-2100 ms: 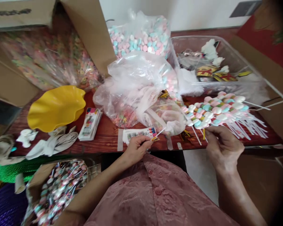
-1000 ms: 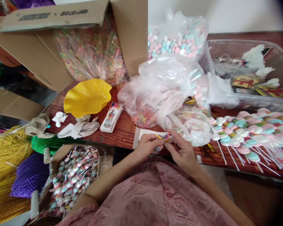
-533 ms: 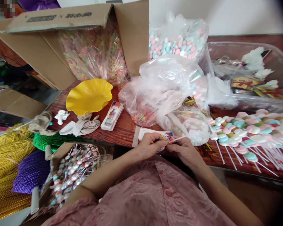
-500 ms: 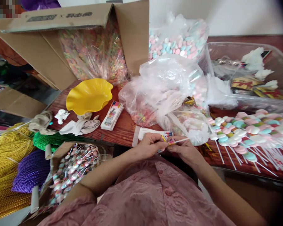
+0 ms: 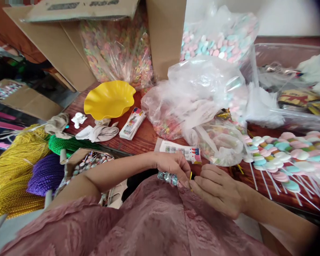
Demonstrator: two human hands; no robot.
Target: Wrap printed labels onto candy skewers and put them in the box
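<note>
Close to my body, my left hand (image 5: 174, 167) and my right hand (image 5: 218, 188) meet with fingertips pinched together. Between them shows a short strip of yellow twist tie (image 5: 191, 175), which my right fingers seem to grip. A candy skewer in clear wrapping (image 5: 167, 177) lies along the underside of my left hand, its end running into the left fingertips. Its stick is hidden. Just beyond my hands, a stack of printed labels (image 5: 180, 150) lies on the table edge. To the right are several candy skewers on white sticks (image 5: 288, 160), piled in a row.
Plastic bags of candy (image 5: 202, 96) crowd the table's middle. A yellow wavy bowl (image 5: 109, 99), a second label stack (image 5: 132, 124) and a cardboard box (image 5: 165, 42) stand left. A clear bin (image 5: 288, 119) is at right. Rolls of gold cord (image 5: 18, 160) and a box of skewers (image 5: 80, 156) sit lower left.
My right hand has turned over, its back now facing up, and the white stick no longer shows. The skewer now points left beneath my left hand. The camera view has shifted slightly.
</note>
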